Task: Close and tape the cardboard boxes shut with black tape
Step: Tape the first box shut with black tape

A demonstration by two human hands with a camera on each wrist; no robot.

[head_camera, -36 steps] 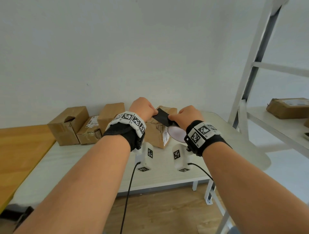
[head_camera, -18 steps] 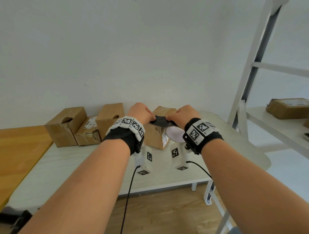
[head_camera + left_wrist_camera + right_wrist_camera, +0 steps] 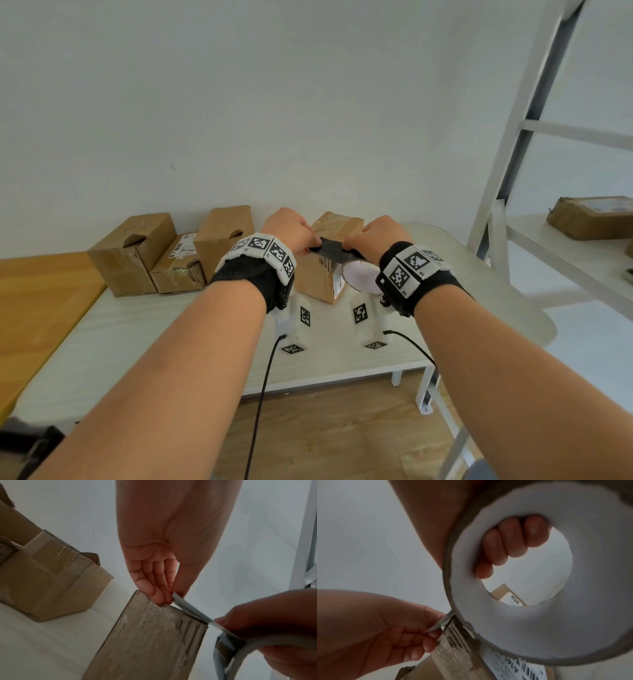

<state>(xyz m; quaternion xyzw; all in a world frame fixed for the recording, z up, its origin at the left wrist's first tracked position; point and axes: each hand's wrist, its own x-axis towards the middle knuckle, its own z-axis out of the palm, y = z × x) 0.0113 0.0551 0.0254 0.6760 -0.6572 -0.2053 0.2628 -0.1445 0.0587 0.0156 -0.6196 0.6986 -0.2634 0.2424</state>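
A cardboard box (image 3: 318,277) with a white label stands on the table, right under both hands. My left hand (image 3: 294,231) pinches the free end of a black tape strip (image 3: 330,248) above the box's top edge. My right hand (image 3: 380,233) grips the tape roll (image 3: 359,277), fingers curled through its core (image 3: 513,543). The strip (image 3: 187,607) runs taut from the left fingertips to the roll, just over the box's upper corner (image 3: 193,619). The roll's wide white side (image 3: 539,601) fills the right wrist view.
Three more cardboard boxes (image 3: 133,253) (image 3: 178,265) (image 3: 226,236) stand in a row at the back left of the pale table (image 3: 154,342). A wooden surface (image 3: 37,301) adjoins on the left. White shelving (image 3: 565,260) on the right carries another parcel (image 3: 592,217).
Both hands have come down and closer to the box with the tape stretched between them; the strip now lies nearly at the box's top edge.
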